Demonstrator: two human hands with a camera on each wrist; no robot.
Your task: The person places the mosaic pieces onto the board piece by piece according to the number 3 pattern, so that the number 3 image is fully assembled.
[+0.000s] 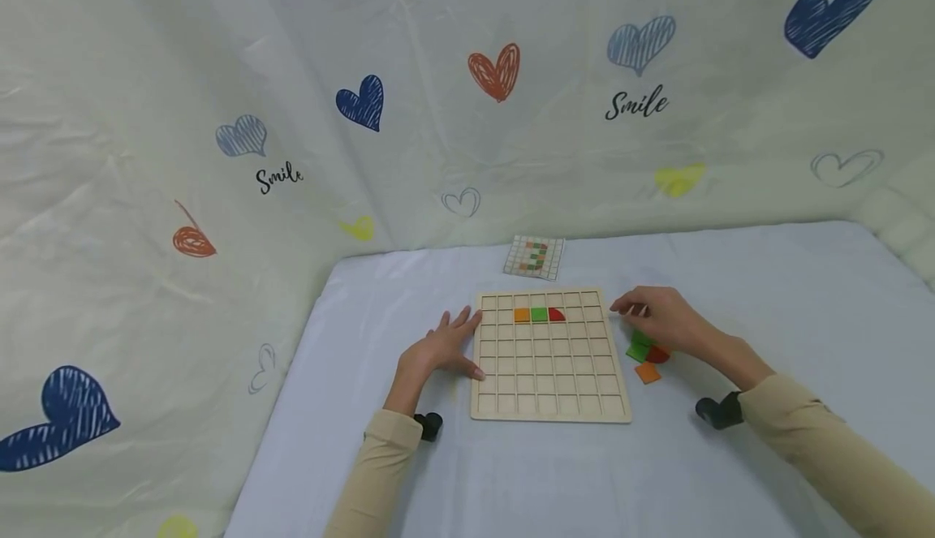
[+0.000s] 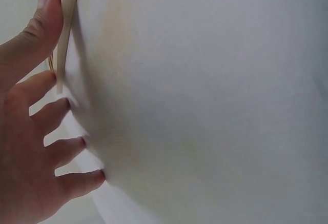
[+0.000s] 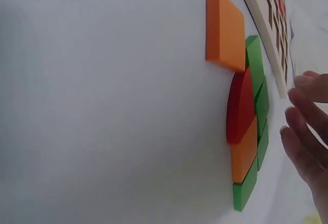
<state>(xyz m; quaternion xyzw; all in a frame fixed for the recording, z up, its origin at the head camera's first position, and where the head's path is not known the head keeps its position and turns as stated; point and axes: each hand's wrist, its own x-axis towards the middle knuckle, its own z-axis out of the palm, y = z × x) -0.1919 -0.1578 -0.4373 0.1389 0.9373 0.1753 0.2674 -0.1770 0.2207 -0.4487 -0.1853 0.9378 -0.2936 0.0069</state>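
A light wooden grid board [image 1: 548,366] lies on the white cloth. In one upper row sit an orange square tile [image 1: 522,315], a green square tile [image 1: 539,315] and a red quarter-round tile [image 1: 557,315]. My left hand [image 1: 441,350] is spread at the board's left side, thumb and index finger touching its edge; the left wrist view shows the other fingertips on the cloth. Just off the board's right edge hovers my right hand [image 1: 660,315], fingers loosely bent, with nothing visible in them. Below it are loose green, red and orange tiles [image 3: 241,106], partly hidden in the head view.
Behind the board lies a pattern card [image 1: 535,257] showing small coloured squares on a grid. A single orange tile [image 1: 648,372] is at the near end of the loose pile. A curtain [image 1: 424,165] printed with hearts hangs behind the table.
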